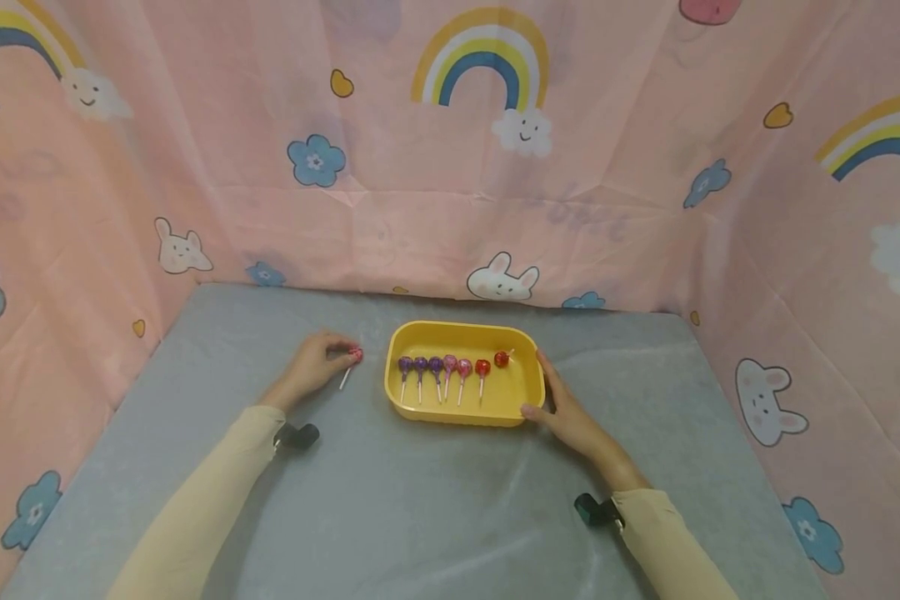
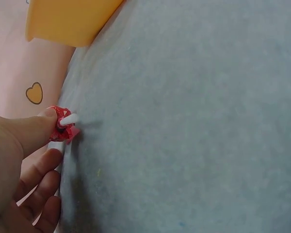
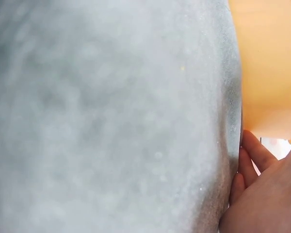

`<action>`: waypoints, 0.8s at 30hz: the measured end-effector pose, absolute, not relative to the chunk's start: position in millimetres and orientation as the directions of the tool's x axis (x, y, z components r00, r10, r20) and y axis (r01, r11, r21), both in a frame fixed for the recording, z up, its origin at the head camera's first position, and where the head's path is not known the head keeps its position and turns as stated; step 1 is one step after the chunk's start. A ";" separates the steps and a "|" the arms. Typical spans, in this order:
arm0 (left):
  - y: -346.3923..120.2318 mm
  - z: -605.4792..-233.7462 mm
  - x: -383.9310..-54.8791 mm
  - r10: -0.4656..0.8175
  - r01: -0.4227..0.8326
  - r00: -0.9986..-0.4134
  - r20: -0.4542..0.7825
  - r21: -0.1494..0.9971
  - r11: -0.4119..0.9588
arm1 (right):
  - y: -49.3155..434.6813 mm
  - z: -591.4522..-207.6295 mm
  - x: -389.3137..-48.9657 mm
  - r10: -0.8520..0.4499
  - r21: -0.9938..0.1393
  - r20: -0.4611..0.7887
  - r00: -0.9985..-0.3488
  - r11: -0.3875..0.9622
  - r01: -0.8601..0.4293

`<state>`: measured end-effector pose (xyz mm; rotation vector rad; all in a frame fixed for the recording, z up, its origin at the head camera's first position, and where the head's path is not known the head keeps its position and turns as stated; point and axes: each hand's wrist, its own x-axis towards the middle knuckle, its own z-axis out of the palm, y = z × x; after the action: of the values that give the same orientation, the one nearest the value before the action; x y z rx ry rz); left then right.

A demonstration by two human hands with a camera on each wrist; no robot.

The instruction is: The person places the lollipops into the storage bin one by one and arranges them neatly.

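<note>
My left hand [image 1: 317, 364] pinches a lollipop [image 1: 356, 355] by its red-pink wrapped head, left of a yellow tray. Its white stick points down toward me in the head view; in the left wrist view the lollipop [image 2: 63, 124] sits between thumb and index finger, other fingers loosely bent. My right hand [image 1: 570, 421] holds the yellow tray [image 1: 506, 408] at its right end, thumb on the near corner and fingers along the side. Inside lie purple lollipops [image 1: 421, 365], two pink lollipops [image 1: 464, 367] and a red lollipop [image 1: 482, 367] in a row; another red lollipop [image 1: 502, 358] lies askew.
The tray stands on a grey cloth-covered table [image 1: 420, 517]. Pink printed curtains [image 1: 390, 217] close off the back and both sides. A dark wrist camera [image 1: 297, 436] is strapped to the left wrist, and another wrist camera [image 1: 596, 510] to the right.
</note>
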<state>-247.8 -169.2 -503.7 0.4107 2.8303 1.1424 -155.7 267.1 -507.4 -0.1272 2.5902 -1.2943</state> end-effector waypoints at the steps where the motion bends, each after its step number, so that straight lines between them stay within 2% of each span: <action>1: -169.0 -504.1 -247.7 0.265 0.220 -0.963 0.043 0.690 0.689 | 267.0 -507.3 -155.5 -0.187 -0.798 -0.173 -0.967 0.602 0.026; 16: -164.6 -492.5 -243.5 0.240 0.227 -0.968 0.081 0.694 0.684 | 267.1 -507.5 -156.3 -0.188 -0.793 -0.189 -0.964 0.608 0.037; 24: -158.4 -475.8 -241.0 0.197 0.167 -0.979 0.052 0.756 0.632 | 267.5 -507.6 -155.3 -0.196 -0.800 -0.182 -0.964 0.599 0.029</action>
<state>-241.0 -158.4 -475.8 0.3134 2.8060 1.2943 -155.3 267.5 -507.6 -0.1375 2.5770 -1.2968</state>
